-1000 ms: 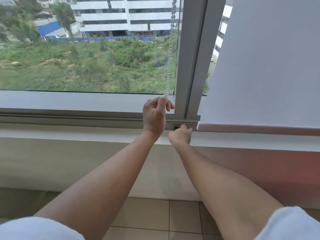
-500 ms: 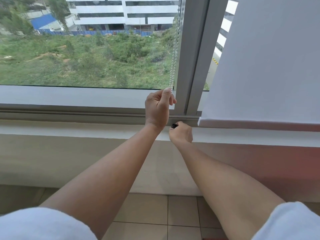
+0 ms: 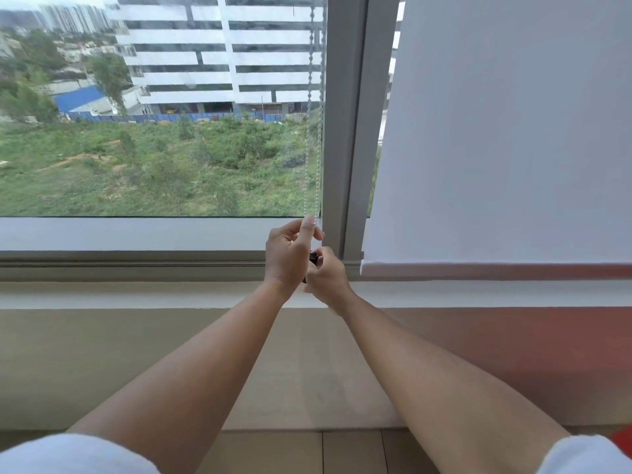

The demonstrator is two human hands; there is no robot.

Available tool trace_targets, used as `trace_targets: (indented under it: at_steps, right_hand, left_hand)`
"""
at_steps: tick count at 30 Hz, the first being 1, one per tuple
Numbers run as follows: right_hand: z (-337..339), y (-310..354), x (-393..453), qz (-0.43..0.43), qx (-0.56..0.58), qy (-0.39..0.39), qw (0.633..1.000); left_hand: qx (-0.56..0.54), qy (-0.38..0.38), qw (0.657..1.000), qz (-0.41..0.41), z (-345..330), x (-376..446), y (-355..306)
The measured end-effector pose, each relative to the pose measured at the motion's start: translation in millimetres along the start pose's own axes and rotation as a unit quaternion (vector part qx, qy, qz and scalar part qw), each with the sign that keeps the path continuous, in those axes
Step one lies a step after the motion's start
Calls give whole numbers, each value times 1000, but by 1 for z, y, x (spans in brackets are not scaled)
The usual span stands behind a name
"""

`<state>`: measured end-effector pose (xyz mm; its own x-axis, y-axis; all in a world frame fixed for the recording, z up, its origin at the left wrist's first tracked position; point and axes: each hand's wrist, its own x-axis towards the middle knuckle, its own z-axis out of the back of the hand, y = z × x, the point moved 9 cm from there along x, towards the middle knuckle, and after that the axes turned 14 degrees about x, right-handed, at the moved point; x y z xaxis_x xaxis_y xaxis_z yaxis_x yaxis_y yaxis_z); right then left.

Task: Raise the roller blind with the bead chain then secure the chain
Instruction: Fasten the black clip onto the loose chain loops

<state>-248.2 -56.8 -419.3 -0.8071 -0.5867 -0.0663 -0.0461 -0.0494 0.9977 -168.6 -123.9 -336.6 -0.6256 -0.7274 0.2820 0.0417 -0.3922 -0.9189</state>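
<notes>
A white bead chain (image 3: 314, 138) hangs as two strands in front of the left window pane, beside the grey mullion (image 3: 345, 124). My left hand (image 3: 289, 256) pinches the chain at its lower end, thumb and forefinger closed on it. Just below and to the right, my right hand (image 3: 326, 280) is closed on a small dark piece (image 3: 313, 257) at the chain's bottom, mostly hidden between the two hands. The white roller blind (image 3: 506, 138) covers the right pane, its bottom bar (image 3: 496, 270) down at sill level.
The grey window frame (image 3: 130, 265) and a pale sill ledge (image 3: 136, 295) run across below the glass. Under them stands a beige wall (image 3: 102, 364), with tiled floor (image 3: 352, 453) at the bottom. Buildings and green ground lie outside.
My right hand has come up from the sill to meet my left hand, and the dark piece now shows between them. The view has tilted upward. The blind's bottom bar stays at sill level.
</notes>
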Motion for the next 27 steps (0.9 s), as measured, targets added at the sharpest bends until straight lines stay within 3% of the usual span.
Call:
trace_targets:
  at_steps: [10,19,27]
  right_hand:
    - [4,49,-21,52,73,80,993]
    - [4,81,-36,88,82,115,986]
    - [-1,95,-46,85,139,151,975]
  left_hand:
    - [-19,50,998,16,14,-12,-9]
    - [22,40,998,-42,30,-17,-36]
    - [-4,41,998,-42,37,-25,-42]
